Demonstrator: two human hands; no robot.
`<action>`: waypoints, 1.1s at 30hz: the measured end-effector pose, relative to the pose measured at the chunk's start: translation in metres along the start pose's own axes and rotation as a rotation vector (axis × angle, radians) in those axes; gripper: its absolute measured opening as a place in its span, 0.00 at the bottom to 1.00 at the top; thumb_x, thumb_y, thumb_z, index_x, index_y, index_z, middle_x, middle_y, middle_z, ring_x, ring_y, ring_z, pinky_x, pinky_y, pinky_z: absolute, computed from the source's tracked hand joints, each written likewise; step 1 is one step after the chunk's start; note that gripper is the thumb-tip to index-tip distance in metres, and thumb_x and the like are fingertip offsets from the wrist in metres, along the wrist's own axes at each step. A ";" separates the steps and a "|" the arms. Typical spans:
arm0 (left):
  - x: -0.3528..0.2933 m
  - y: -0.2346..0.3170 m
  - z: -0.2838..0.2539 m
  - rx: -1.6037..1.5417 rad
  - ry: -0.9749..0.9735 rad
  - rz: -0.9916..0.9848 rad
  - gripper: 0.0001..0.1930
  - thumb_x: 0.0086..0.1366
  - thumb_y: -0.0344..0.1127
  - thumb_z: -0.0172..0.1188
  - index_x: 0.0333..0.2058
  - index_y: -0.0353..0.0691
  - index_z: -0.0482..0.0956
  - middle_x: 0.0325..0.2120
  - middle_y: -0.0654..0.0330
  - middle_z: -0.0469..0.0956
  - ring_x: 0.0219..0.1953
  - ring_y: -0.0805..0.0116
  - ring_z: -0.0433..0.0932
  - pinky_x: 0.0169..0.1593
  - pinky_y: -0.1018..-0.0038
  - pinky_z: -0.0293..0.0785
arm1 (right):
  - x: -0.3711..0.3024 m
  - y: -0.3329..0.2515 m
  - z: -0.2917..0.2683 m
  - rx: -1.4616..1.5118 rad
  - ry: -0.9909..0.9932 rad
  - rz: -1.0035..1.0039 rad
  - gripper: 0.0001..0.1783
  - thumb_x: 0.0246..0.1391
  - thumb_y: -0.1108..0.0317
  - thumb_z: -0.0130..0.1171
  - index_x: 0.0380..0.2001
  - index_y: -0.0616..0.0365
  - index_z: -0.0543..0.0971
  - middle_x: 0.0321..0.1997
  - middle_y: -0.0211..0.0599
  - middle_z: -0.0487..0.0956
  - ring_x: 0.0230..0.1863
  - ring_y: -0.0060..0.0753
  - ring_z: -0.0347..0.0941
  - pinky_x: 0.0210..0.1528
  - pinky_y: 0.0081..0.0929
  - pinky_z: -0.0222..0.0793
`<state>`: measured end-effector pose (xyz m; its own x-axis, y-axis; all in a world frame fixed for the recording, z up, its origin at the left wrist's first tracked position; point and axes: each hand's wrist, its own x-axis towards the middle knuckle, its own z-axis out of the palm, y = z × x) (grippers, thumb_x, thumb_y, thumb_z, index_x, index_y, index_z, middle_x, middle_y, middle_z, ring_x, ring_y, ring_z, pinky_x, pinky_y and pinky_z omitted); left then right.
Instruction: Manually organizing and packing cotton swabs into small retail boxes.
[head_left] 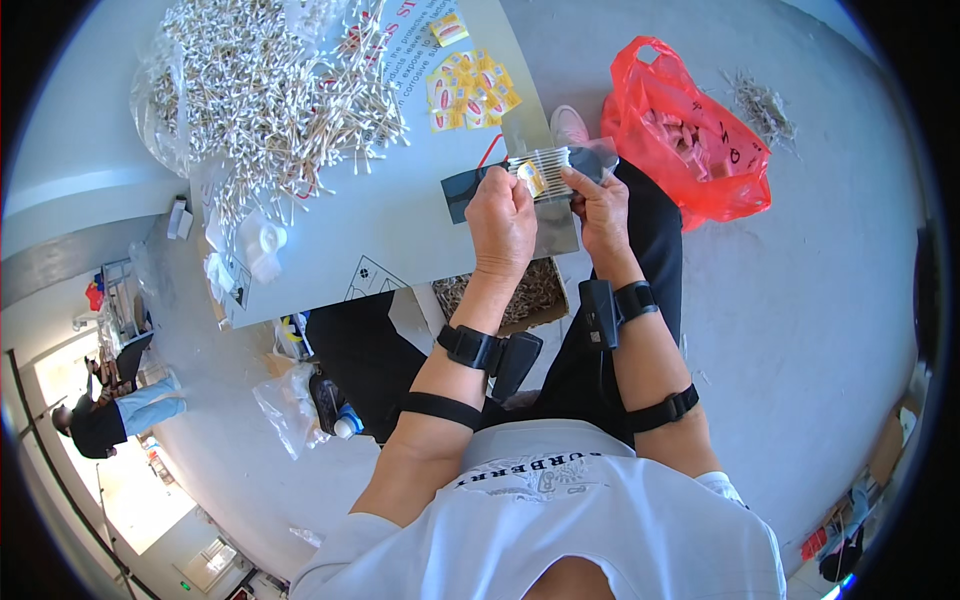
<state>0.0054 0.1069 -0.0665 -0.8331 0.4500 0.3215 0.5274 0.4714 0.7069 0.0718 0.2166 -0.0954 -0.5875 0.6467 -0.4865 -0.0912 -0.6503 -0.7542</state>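
Note:
Above the table's right edge, a small clear bag of cotton swabs is held between my two hands, its swabs lying side by side. A yellow and white label shows at the bag's left part. My left hand is closed in a fist at that end, its fingertips mostly hidden. My right hand pinches the other end between thumb and fingers, with loose clear film beyond it. Several more yellow labels lie on the table beyond my hands. A large heap of loose cotton swabs covers the far left.
A red plastic bag with pink packets stands on the floor at right. Below the table edge sits a cardboard box of brownish sticks. A tape roll lies at the table's left. Another person is far left.

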 end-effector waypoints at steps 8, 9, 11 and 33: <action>0.008 0.000 0.003 0.088 -0.098 -0.191 0.08 0.58 0.31 0.62 0.24 0.37 0.72 0.20 0.50 0.77 0.26 0.45 0.77 0.30 0.54 0.71 | 0.006 0.005 -0.006 0.028 -0.009 0.006 0.06 0.52 0.65 0.69 0.28 0.51 0.80 0.23 0.19 0.76 0.19 0.11 0.62 0.21 0.13 0.56; 0.009 0.000 0.004 0.088 -0.098 -0.192 0.08 0.58 0.31 0.62 0.24 0.37 0.72 0.20 0.50 0.77 0.26 0.45 0.77 0.30 0.54 0.71 | 0.007 0.007 -0.006 0.027 -0.009 0.007 0.06 0.52 0.65 0.69 0.28 0.51 0.80 0.23 0.19 0.76 0.19 0.11 0.62 0.21 0.13 0.56; 0.012 0.004 0.006 0.156 -0.150 -0.219 0.07 0.57 0.31 0.61 0.24 0.37 0.73 0.21 0.49 0.79 0.27 0.45 0.79 0.31 0.54 0.73 | 0.008 0.007 -0.008 -0.008 -0.007 -0.016 0.06 0.53 0.65 0.68 0.29 0.51 0.80 0.23 0.21 0.77 0.18 0.12 0.63 0.21 0.13 0.57; -0.029 -0.006 -0.002 0.530 -0.360 0.032 0.46 0.65 0.59 0.52 0.68 0.31 0.46 0.70 0.41 0.42 0.73 0.44 0.38 0.69 0.41 0.33 | 0.033 0.015 -0.001 -0.056 0.077 -0.087 0.12 0.54 0.62 0.69 0.32 0.60 0.83 0.25 0.22 0.76 0.24 0.14 0.68 0.26 0.18 0.63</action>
<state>0.0262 0.0896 -0.0783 -0.7562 0.6531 0.0402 0.6385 0.7230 0.2637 0.0520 0.2293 -0.1232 -0.5160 0.7298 -0.4485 -0.0928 -0.5681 -0.8177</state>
